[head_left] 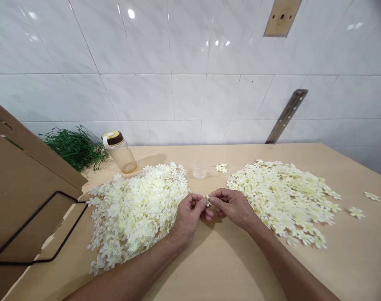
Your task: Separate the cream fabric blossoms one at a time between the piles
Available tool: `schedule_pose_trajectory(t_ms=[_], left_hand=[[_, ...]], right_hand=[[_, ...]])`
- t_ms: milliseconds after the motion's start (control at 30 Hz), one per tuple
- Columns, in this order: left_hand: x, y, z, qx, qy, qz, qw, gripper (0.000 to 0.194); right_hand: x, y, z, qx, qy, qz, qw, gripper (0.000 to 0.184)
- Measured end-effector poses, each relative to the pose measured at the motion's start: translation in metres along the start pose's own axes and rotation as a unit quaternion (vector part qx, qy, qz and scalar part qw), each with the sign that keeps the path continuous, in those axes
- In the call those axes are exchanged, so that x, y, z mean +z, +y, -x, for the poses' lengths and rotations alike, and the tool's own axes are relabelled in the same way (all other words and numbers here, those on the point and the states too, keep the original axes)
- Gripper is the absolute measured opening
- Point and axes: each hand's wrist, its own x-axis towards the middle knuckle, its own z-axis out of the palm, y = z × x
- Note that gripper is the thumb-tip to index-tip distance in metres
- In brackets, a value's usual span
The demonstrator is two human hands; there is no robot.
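Observation:
Between my two hands, above the table's middle, is a small white artificial flower [207, 200]. My left hand [193, 213] pinches it from the left with thumb and forefinger. From the right, the thumb and forefinger of my right hand [229, 205] are closed on the same flower. A large heap of pale yellow-white artificial flowers [140, 205] lies beside my left hand. Past my right hand spreads a second heap of similar flowers [281, 192]. Just beyond my hands stands a small clear cup [200, 169], with a little cluster of flowers [221, 168] to its right.
At the back left stand a clear bottle [121, 154] with a brown and yellow lid and a bunch of green artificial stems [74, 146]. A cardboard box [27, 179] and a black wire frame [41, 261] occupy the left side. Two loose flowers [356, 212] lie far right.

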Motion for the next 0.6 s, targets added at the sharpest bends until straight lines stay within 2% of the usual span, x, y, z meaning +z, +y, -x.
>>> schedule_pose_trajectory(t_ms=[333,600], left_hand=[[0.0010,-0.0015,0.0000,-0.007,0.007,0.006,1.000,0.031],[0.0014,-0.0012,-0.0006,-0.018,0.008,-0.005,1.000,0.034]], right_hand=[[-0.0049,0.0079,-0.0016,-0.034,0.023,0.031,0.999,0.031],[-0.0083,0.0054,-0.0020,-0.040,0.028,0.009,0.999,0.035]])
